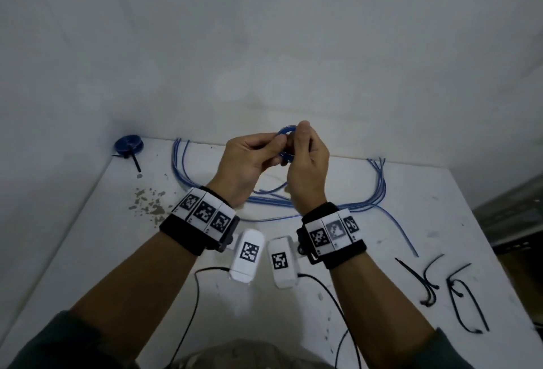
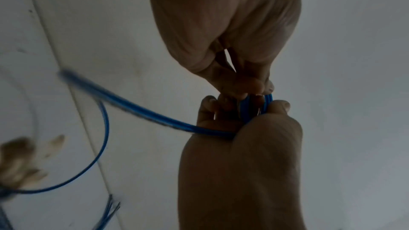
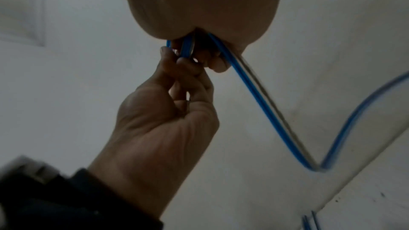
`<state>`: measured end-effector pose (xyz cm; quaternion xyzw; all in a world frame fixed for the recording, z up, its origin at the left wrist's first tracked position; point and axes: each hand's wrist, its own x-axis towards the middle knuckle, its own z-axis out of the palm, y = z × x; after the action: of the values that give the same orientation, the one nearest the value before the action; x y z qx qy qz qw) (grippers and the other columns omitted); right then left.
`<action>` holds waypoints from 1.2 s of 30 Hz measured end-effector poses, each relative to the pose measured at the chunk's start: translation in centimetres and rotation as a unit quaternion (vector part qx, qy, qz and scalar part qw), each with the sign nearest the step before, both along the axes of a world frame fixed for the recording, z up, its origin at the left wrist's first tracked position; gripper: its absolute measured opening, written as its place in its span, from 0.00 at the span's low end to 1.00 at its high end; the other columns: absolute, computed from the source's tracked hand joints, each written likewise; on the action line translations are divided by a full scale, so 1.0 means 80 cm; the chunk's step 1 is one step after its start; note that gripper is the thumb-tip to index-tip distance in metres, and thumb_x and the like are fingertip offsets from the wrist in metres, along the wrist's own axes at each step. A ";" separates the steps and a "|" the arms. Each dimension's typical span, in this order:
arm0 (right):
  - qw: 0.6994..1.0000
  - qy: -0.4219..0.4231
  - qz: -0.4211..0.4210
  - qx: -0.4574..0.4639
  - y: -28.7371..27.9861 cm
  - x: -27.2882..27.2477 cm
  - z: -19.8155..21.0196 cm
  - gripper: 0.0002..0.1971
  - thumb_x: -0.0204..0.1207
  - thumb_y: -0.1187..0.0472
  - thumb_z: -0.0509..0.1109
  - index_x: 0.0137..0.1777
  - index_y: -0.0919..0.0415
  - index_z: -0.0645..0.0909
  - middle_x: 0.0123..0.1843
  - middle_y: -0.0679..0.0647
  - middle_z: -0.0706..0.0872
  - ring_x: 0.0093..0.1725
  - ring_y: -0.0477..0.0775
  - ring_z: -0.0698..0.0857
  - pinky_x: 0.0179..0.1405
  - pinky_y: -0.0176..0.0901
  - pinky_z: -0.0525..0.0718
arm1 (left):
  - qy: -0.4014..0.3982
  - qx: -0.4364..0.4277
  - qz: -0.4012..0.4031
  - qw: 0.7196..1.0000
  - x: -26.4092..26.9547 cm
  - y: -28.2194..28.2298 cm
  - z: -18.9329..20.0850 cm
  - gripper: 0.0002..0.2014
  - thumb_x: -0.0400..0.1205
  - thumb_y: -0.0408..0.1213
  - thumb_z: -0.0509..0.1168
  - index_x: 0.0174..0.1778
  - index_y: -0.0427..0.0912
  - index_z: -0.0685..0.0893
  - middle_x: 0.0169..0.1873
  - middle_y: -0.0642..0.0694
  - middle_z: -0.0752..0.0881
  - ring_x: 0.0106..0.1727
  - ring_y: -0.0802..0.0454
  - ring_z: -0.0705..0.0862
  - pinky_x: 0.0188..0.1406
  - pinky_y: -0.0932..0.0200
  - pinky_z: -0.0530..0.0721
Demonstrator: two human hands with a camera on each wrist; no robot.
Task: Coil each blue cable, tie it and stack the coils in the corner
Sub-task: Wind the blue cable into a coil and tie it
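A small coil of blue cable (image 1: 285,133) is held up over the table between both hands. My left hand (image 1: 276,142) pinches its left side and my right hand (image 1: 297,140) pinches its right side. In the left wrist view the coil (image 2: 246,106) sits between my left hand (image 2: 254,111) and my right hand's fingertips (image 2: 252,86), and the cable's loose tail (image 2: 132,109) trails left. The right wrist view shows the coil (image 3: 187,48) and the tail (image 3: 254,97) hanging to the table. A finished blue coil (image 1: 128,145) with a black tie lies in the far left corner.
Several loose blue cables (image 1: 379,189) lie in a wide loop across the white table (image 1: 352,295) under my hands. Black cable ties (image 1: 467,298) lie at the right. Grey crumbs (image 1: 150,207) mark the left side. Walls close the back and left.
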<state>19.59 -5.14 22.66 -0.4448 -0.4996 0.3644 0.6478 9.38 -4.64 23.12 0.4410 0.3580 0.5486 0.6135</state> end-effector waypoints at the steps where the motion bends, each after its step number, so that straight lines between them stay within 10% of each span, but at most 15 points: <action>1: 1.000 -0.027 0.008 0.002 0.002 0.006 -0.001 0.21 0.88 0.55 0.56 0.35 0.63 0.76 0.28 0.55 0.72 0.31 0.52 0.70 0.29 0.46 0.70 | 0.040 0.016 -0.008 0.999 -0.006 0.002 0.001 0.09 0.77 0.34 0.70 0.50 0.37 0.89 0.36 0.47 0.91 0.30 0.56 0.82 0.34 0.66 0.82; 6: 0.968 -0.232 0.092 0.029 0.010 0.039 0.012 0.21 0.87 0.56 0.59 0.33 0.68 0.74 0.27 0.58 0.72 0.29 0.45 0.69 0.31 0.35 0.68 | 0.187 0.110 -0.006 0.976 -0.037 0.018 0.010 0.04 0.80 0.34 0.72 0.46 0.41 0.92 0.32 0.40 0.88 0.31 0.47 0.80 0.32 0.59 0.80; 10: 0.990 -0.136 0.037 0.017 0.005 0.020 0.007 0.19 0.87 0.57 0.59 0.32 0.54 0.73 0.26 0.42 0.73 0.28 0.42 0.69 0.32 0.35 0.69 | 0.145 0.121 0.044 0.981 -0.023 0.019 0.008 0.04 0.80 0.30 0.71 0.46 0.36 0.91 0.31 0.43 0.88 0.29 0.50 0.78 0.31 0.60 0.79; 19: 0.998 0.002 -0.060 0.013 0.007 -0.005 -0.001 0.24 0.87 0.54 0.58 0.33 0.71 0.72 0.27 0.57 0.66 0.28 0.53 0.66 0.28 0.47 0.68 | 0.000 0.019 0.041 0.999 -0.003 0.008 0.001 0.09 0.76 0.36 0.72 0.46 0.34 0.89 0.30 0.48 0.88 0.30 0.56 0.80 0.34 0.65 0.81; 25: 0.978 -0.199 0.054 0.025 0.015 0.031 0.015 0.23 0.86 0.55 0.62 0.29 0.63 0.71 0.25 0.53 0.67 0.27 0.45 0.66 0.29 0.37 0.66 | 0.206 0.099 -0.014 0.973 -0.039 0.020 0.013 0.07 0.79 0.28 0.73 0.52 0.38 0.90 0.28 0.50 0.89 0.28 0.53 0.83 0.31 0.62 0.82; 31: 0.995 0.052 -0.086 0.000 0.000 -0.010 0.004 0.24 0.86 0.52 0.59 0.29 0.62 0.69 0.24 0.55 0.67 0.26 0.55 0.67 0.26 0.49 0.68 | 0.013 0.005 0.006 1.000 -0.006 0.012 0.003 0.05 0.81 0.28 0.69 0.48 0.32 0.88 0.32 0.45 0.89 0.30 0.54 0.84 0.37 0.63 0.84; 36: 0.987 -0.158 0.040 0.013 0.008 0.026 -0.001 0.21 0.87 0.57 0.59 0.35 0.66 0.82 0.26 0.62 0.74 0.29 0.47 0.72 0.30 0.43 0.72 | 0.146 0.032 -0.058 0.987 -0.032 0.018 0.002 0.06 0.81 0.35 0.70 0.49 0.38 0.90 0.34 0.43 0.89 0.29 0.51 0.81 0.23 0.61 0.77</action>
<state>21.68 -4.54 22.56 -0.4683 -0.6177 0.3083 0.5515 6.79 -3.24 23.24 0.5560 0.3996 0.4530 0.5710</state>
